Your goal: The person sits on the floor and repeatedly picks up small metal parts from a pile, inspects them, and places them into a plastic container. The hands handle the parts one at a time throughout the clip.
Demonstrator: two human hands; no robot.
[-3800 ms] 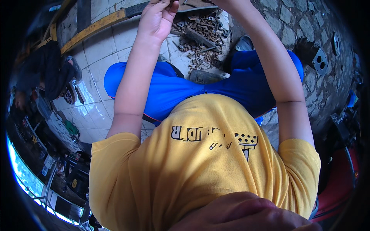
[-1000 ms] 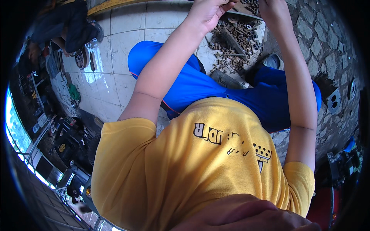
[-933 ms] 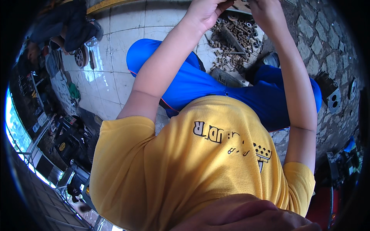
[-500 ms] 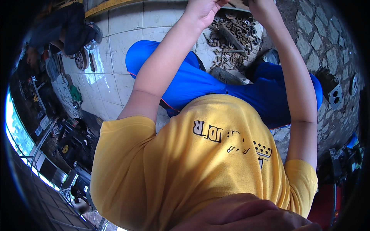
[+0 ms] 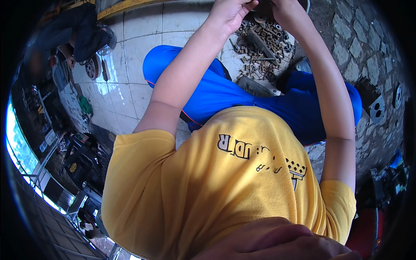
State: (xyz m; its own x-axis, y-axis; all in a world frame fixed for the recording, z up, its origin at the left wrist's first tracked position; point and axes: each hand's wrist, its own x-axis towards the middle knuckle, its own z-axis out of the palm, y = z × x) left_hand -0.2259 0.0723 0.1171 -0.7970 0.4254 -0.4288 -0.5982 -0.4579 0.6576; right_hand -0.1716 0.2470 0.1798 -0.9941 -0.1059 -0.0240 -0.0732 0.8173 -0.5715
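At the upper edge of the picture, my left hand has its thumb and fingers bent inward, as if closed; the fingertips are partly cut off. To its right my right hand is also curled, with most of its fingers past the edge. Whatever either hand holds cannot be made out. Below and between them, on pale tiles, lies a pile of metal nuts, bolts and washers. A long dark metal piece rests across the pile.
Stone paving borders the tiles on the right, where a metal part with two round holes lies. At the far left another person crouches near a round metal wheel-like part. A yellow bar runs along the back.
My right hand has shifted slightly left, toward my left hand. A pale brownish surface between the hands no longer shows. The other person's hand has moved nearer the round part.
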